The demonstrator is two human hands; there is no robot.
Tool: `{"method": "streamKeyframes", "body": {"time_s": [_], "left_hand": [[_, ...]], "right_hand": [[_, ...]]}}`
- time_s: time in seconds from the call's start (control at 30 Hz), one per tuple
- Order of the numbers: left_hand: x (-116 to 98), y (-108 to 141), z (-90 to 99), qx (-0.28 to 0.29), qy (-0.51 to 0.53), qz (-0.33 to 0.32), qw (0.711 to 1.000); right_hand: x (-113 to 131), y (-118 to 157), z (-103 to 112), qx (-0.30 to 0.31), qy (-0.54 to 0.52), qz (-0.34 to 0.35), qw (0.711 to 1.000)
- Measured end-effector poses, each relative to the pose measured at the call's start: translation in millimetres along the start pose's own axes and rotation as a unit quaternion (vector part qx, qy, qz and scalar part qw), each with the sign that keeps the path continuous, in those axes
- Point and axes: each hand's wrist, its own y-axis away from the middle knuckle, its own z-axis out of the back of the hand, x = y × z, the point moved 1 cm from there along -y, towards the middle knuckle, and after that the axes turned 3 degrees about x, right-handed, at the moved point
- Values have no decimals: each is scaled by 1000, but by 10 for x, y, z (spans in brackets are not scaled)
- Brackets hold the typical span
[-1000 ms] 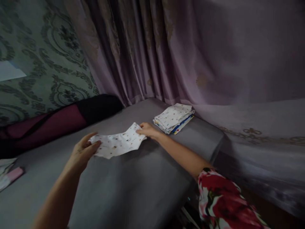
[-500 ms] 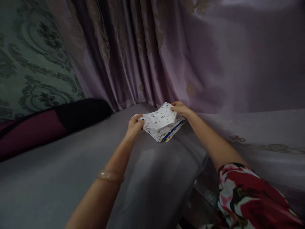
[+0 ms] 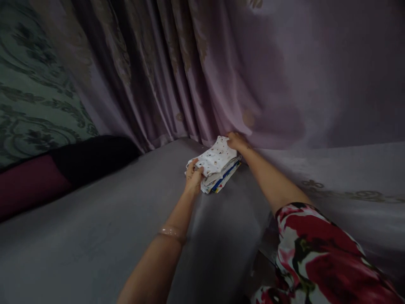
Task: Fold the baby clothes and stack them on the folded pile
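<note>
A stack of folded cloths (image 3: 221, 175) lies on the grey surface near the curtain, with white, blue and multicoloured edges showing. On top of it is a white cloth with small printed dots and figures (image 3: 218, 157). My left hand (image 3: 193, 175) grips the near-left edge of this top cloth, thumb and fingers closed around it. At the cloth's far-right corner, my right hand (image 3: 237, 142) has its fingers bent over the edge; the fingertips are partly hidden.
Behind the stack hangs a purple curtain (image 3: 221, 93). A black and maroon bolster (image 3: 91, 160) lies along the left, below a green patterned wall (image 3: 38, 101). The grey covered surface (image 3: 95, 228) has a dark gap at its lower right edge.
The view has shifted slightly. My left hand has moved right, closer to the stack, and the white top cloth lies flatter and more squarely over the pile. My right hand stays at the far corner.
</note>
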Motion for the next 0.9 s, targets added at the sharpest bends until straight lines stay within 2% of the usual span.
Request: {"method": "streamKeyframes", "body": {"time_s": [0.1, 0.2, 0.37, 0.43, 0.53, 0.7, 0.8, 0.9], "left_hand": [[125, -18, 50, -14, -14, 14, 1000], [197, -38, 122, -22, -96, 11, 995], [231, -14, 237, -17, -298, -71, 952], [248, 21, 288, -21, -335, -100, 936], [280, 86, 406, 8, -341, -118, 933], [242, 237, 805, 76, -323, -96, 938], [140, 389, 1141, 98, -341, -75, 932], [7, 554, 1517, 113, -377, -86, 915]], "right_hand": [[-38, 49, -90, -4, 49, 8, 999], [-61, 117, -213, -20, 80, 24, 996], [-88, 199, -420, -21, 88, 11, 996], [-97, 205, -474, -17, 84, -2, 996], [-108, 189, -513, -4, 66, -34, 997], [-23, 181, -513, 4, 56, -52, 997], [163, 236, -530, -24, 47, -18, 998], [405, 327, -600, -20, 20, 29, 999]]}}
